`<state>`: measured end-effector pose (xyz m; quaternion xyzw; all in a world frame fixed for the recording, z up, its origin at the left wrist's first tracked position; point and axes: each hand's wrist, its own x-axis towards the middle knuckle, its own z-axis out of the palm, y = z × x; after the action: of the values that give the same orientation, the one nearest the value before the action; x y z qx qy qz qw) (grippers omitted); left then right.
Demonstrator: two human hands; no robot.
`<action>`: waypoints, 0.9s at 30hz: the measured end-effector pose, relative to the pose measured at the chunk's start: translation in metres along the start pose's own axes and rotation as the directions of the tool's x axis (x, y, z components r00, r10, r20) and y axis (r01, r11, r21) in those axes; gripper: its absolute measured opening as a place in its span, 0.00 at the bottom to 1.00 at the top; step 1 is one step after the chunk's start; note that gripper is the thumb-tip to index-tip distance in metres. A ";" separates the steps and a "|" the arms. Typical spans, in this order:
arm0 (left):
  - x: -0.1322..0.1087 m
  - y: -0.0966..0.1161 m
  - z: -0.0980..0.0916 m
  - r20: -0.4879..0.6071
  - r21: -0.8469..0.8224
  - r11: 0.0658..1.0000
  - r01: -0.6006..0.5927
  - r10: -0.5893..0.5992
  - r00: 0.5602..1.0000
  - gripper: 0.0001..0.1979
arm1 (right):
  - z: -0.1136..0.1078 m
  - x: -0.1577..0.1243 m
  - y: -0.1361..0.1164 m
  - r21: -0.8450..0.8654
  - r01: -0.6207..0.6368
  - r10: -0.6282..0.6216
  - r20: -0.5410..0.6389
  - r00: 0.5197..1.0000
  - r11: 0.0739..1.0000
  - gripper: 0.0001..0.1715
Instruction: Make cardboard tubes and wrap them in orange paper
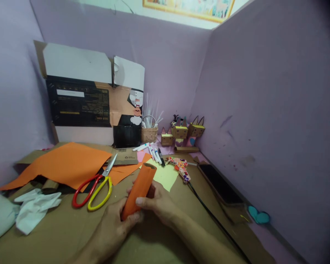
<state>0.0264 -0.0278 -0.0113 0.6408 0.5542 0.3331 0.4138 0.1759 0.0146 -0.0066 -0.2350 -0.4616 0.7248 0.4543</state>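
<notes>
An orange paper-covered cardboard tube [139, 189] is held tilted over the cardboard-covered table, its open top end facing away from me. Around its lower end my left hand [121, 220] is wrapped, with the thumb at the bottom. My right hand [158, 201] grips the tube's right side, thumb pressed on the front; its other fingers are partly hidden behind. To the left lie scissors [101, 181] with one red and one yellow handle. Beyond them spreads a large sheet of orange paper [68, 163].
Right of the tube lie yellow paper [166, 176], a patterned glue gun [181, 168] with a black cord, and a dark phone [220, 183]. Markers [155, 154], a basket [149, 134] and small cardboard animal figures [180, 131] stand behind. Crumpled tissue [35, 209] lies left. Purple walls enclose the table.
</notes>
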 end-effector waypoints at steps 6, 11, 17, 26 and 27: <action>-0.002 0.006 -0.005 0.071 0.106 0.994 -0.030 0.022 0.997 0.15 | -0.001 -0.002 -0.006 -0.003 0.175 -0.175 0.055 0.983 0.985 0.26; -0.005 0.009 -0.007 0.049 0.088 0.991 -0.097 0.093 0.994 0.18 | 0.001 -0.003 -0.007 -0.010 0.148 -0.147 0.083 0.986 0.989 0.25; -0.005 0.004 -0.024 -0.347 -0.009 0.996 -0.090 0.081 0.934 0.20 | -0.003 -0.006 -0.011 -0.058 -0.012 0.026 0.245 0.969 0.998 0.32; -0.003 0.012 -0.043 -0.060 -0.248 0.961 -0.120 0.109 0.992 0.10 | 0.001 -0.005 -0.006 -0.011 -0.377 0.351 0.387 0.853 0.926 0.35; -0.003 0.012 -0.042 -0.032 -0.277 0.957 -0.086 0.080 0.996 0.11 | 0.001 -0.005 -0.006 -0.019 -0.389 0.364 0.396 0.843 0.921 0.34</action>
<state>-0.0062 -0.0243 0.0184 0.5957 0.4789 0.4311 0.4796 0.1805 0.0106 -0.0019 -0.1571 -0.4652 0.8458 0.2086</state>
